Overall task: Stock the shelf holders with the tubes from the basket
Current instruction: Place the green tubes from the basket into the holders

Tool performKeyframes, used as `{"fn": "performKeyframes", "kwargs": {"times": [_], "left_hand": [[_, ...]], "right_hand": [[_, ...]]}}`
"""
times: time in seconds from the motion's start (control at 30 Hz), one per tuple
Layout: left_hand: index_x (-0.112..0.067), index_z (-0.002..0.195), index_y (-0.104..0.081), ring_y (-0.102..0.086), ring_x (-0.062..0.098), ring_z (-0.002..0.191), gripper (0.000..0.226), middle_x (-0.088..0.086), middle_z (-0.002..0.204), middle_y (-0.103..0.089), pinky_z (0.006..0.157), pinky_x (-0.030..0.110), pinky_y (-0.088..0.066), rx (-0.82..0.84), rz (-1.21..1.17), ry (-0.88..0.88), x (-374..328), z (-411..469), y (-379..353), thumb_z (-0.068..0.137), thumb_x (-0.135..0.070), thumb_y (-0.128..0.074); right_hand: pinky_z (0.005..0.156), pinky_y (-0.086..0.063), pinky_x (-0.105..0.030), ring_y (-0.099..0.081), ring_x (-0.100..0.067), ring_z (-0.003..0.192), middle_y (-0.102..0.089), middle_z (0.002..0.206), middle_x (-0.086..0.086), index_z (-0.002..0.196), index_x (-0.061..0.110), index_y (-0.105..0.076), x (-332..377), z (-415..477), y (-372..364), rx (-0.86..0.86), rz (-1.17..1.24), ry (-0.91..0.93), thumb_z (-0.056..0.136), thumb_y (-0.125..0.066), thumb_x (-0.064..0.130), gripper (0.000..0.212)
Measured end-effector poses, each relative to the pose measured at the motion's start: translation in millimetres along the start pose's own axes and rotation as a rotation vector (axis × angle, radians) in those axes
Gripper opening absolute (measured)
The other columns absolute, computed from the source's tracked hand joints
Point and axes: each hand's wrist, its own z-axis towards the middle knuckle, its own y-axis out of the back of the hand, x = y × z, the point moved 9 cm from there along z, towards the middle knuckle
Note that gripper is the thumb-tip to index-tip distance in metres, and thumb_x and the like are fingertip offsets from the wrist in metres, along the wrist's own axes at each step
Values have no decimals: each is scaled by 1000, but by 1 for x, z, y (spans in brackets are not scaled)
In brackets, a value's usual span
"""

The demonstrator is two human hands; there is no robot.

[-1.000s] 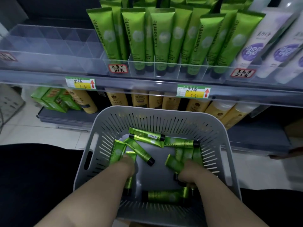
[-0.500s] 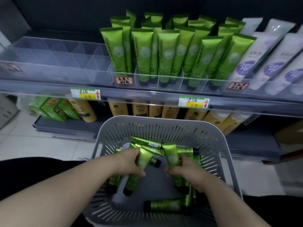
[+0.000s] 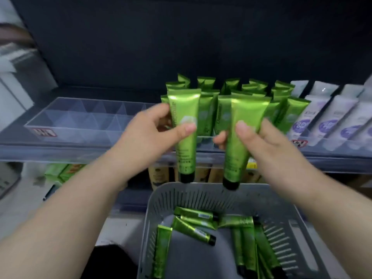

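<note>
My left hand (image 3: 153, 135) grips a green tube (image 3: 184, 150) upright, black cap down, in front of the shelf. My right hand (image 3: 259, 141) holds a second green tube (image 3: 239, 146) the same way, just to the right. Both tubes hang above the far rim of the grey slotted basket (image 3: 298, 234), where several more green tubes (image 3: 193, 224) lie loose. Behind my hands, green tubes stand in the clear shelf holders (image 3: 207, 135).
Clear holder compartments (image 3: 86, 119) to the left of the green tubes hold nothing. White and purple tubes (image 3: 330, 121) fill the holders on the right. Yellow bottles (image 3: 161, 174) stand on the shelf below. A dark panel backs the shelf.
Both hands rose out of the basket, each carrying one green tube up to shelf height. The tubes now hang cap down. The view has tilted up and moved closer to the shelf.
</note>
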Motion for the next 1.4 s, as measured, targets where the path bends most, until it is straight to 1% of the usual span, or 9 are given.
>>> {"fn": "performKeyframes", "kwargs": {"times": [0.1,0.23,0.4,0.57,0.73,0.9,1.17,1.3,1.4], "left_hand": [[-32,86,-65,-61,-5,67,22,-18,78,-70,58,14,-47,-166,31,-112,-25,15,47,69,-45,-68],[-36,82,-67,-64,-5,67,20,-21,75,-70,58,14,-50,-306,34,-134,-23,31,96,64,-46,-68],[-34,91,-70,-67,12,95,23,-9,94,-73,85,41,-54,-393,7,-162,-6,56,131,69,-32,-78],[-31,90,-65,-68,9,90,23,-9,90,-72,84,41,-54,-399,26,-139,9,83,142,72,-22,-77],[-34,86,-58,-69,18,85,28,0,88,-71,78,44,-57,-366,-1,-53,41,101,138,75,-16,-76],[-24,87,-54,-70,18,80,18,6,86,-69,73,40,-59,-354,-93,-10,58,107,137,83,-11,-67],[-23,87,-54,-68,27,87,26,9,89,-70,80,49,-55,-279,52,14,64,114,126,69,-36,-69],[-36,85,-52,-66,16,85,28,-5,86,-67,81,39,-55,-270,149,-21,68,115,119,79,-17,-72],[-39,87,-54,-64,13,84,32,-10,87,-63,80,30,-55,-295,158,-22,73,112,118,82,-11,-67]], "right_hand": [[75,-52,-21,-66,0,89,-72,96,11,101,28,-60,50,40,-1,-66,-1,90,89,-44,47,27],[64,-51,-26,-68,-13,85,-70,91,3,92,23,-62,74,99,-13,-74,138,48,91,-58,32,10],[65,-57,-24,-70,-22,93,-68,105,-9,102,10,-60,85,158,-32,-128,225,44,85,-68,16,20],[59,-53,-22,-67,-14,74,-68,94,3,100,19,-61,88,205,-47,-209,-257,43,77,-74,34,31],[74,-59,-29,-69,-13,77,-66,107,2,128,15,-53,77,236,-73,-50,-509,-5,78,-75,31,57],[79,-59,-34,-68,-19,87,-67,100,-10,104,5,-62,67,251,-92,108,-604,-20,81,-72,17,28],[81,-58,-40,-70,-26,85,-70,98,-16,102,-1,-66,51,264,-108,168,-797,-20,81,-71,15,27],[63,-46,-25,-59,-20,73,-65,80,-5,98,4,-70,45,261,-117,215,-1050,28,82,-67,18,21],[65,-39,-20,-59,-17,87,-68,98,0,100,14,-72,37,258,-124,255,-1210,64,86,-60,12,18]]}}
